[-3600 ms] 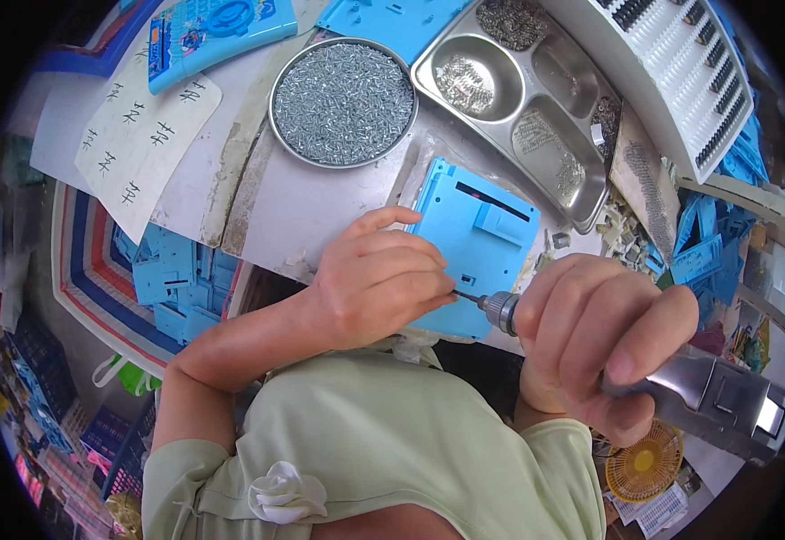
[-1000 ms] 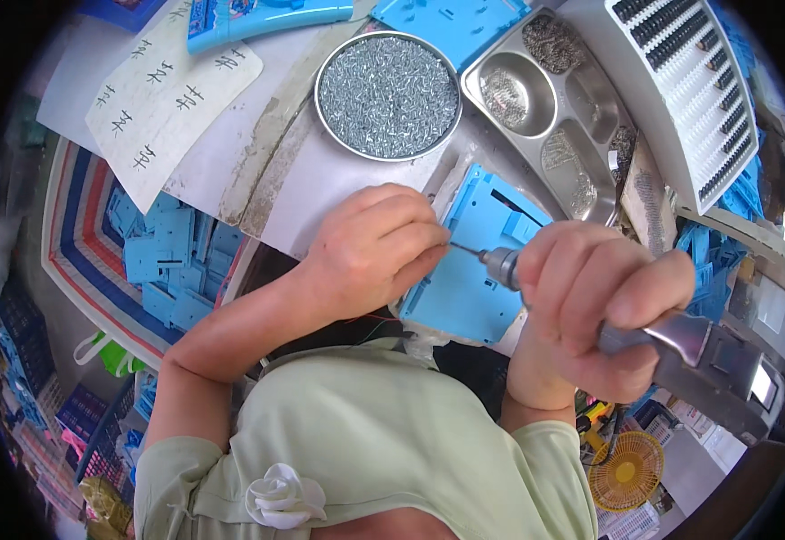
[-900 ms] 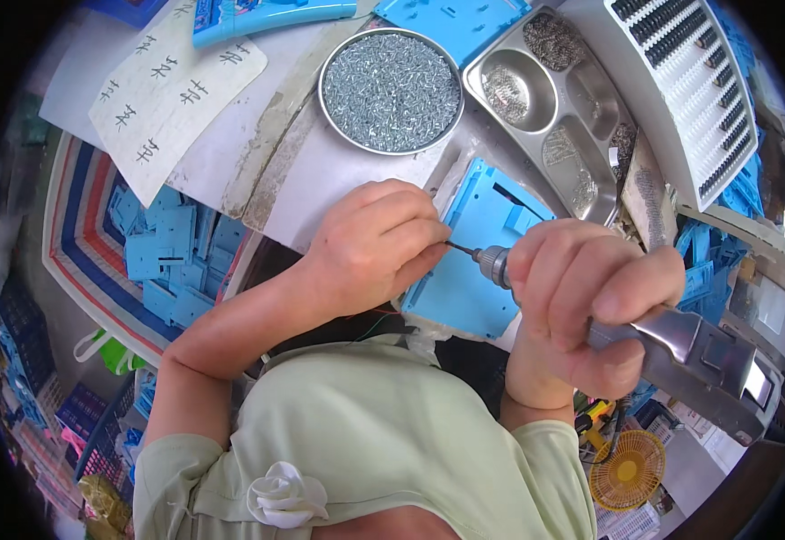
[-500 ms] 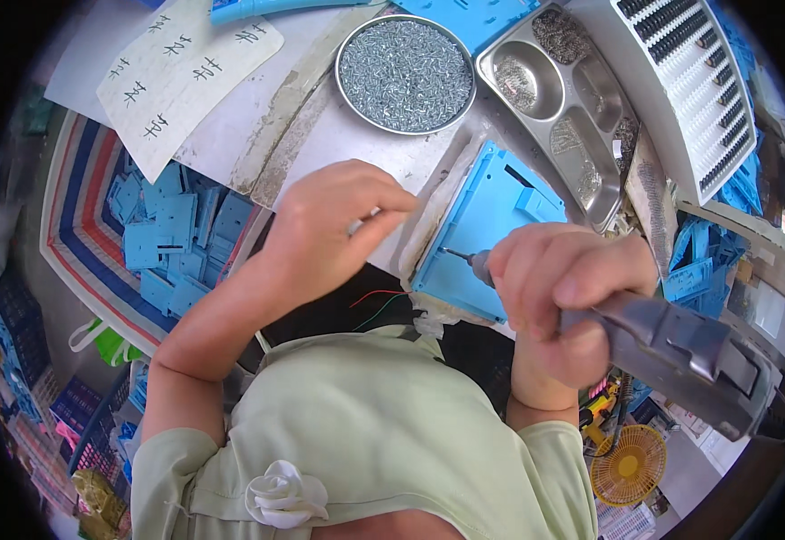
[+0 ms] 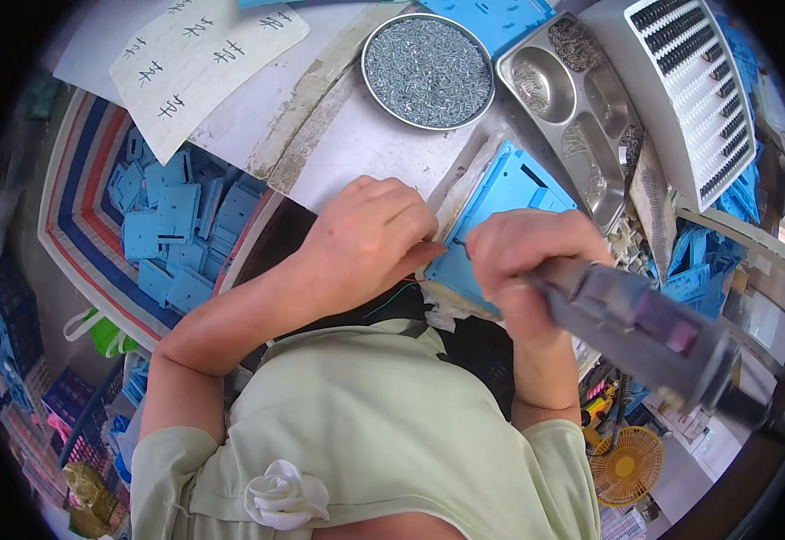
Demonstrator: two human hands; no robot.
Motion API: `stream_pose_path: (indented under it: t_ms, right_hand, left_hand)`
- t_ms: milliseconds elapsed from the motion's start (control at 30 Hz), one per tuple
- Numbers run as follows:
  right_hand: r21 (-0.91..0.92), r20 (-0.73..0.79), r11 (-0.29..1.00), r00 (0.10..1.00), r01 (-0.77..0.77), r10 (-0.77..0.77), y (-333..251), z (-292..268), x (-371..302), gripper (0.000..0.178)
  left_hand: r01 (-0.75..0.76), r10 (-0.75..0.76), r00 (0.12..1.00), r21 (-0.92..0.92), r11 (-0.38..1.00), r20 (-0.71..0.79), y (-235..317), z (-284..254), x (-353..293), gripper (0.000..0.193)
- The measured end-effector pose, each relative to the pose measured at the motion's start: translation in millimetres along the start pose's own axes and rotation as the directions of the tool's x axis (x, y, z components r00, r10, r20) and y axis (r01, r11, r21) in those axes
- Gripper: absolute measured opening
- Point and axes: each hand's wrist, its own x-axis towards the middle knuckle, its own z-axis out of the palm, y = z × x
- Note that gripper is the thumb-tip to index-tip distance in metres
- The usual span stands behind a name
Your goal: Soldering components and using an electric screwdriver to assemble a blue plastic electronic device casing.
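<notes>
A light-blue plastic panel [image 5: 516, 184] with a slot and raised edges lies at the table's near edge, partly covered by my hands. My right hand [image 5: 532, 261] is wrapped around a grey electric screwdriver [image 5: 640, 328], whose body slants down to the right. The driver's tip points left, over the panel, and is mostly hidden by my fingers. At the panel's left edge is my left hand [image 5: 370, 234], its fingers curled and pressed together. What they pinch, if anything, cannot be made out. Thin red and green wires show just below that hand.
A round metal dish [image 5: 364, 79] of small screws stands beyond the panel. Right of it are a compartment tray [image 5: 581, 110] with small metal parts and a white bead frame [image 5: 723, 117]. A striped bag [image 5: 77, 202] of blue panels is at left, a yellow fan [image 5: 624, 465] lower right.
My left hand has moved right to the panel's edge, its fingers now curled. My right hand has shifted slightly left and turned the screwdriver. The view has shifted a little.
</notes>
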Motion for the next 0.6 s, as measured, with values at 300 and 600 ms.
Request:
stream_pose_path:
  t_ms: [300,600]
  right_hand:
    - [0.267,0.144,0.95,0.968,0.16,-0.204,-24.9,-6.3,10.0,0.038]
    - [0.297,0.071,0.951,0.991,0.084,-0.109,-16.6,3.9,-19.2,0.031]
  left_hand:
    - [-0.014,0.012,1.0,-0.124,0.992,-0.023,10.9,12.8,1.3,0.026]
    - [0.038,-0.043,0.998,0.1,0.994,0.048,14.5,-20.6,11.5,0.063]
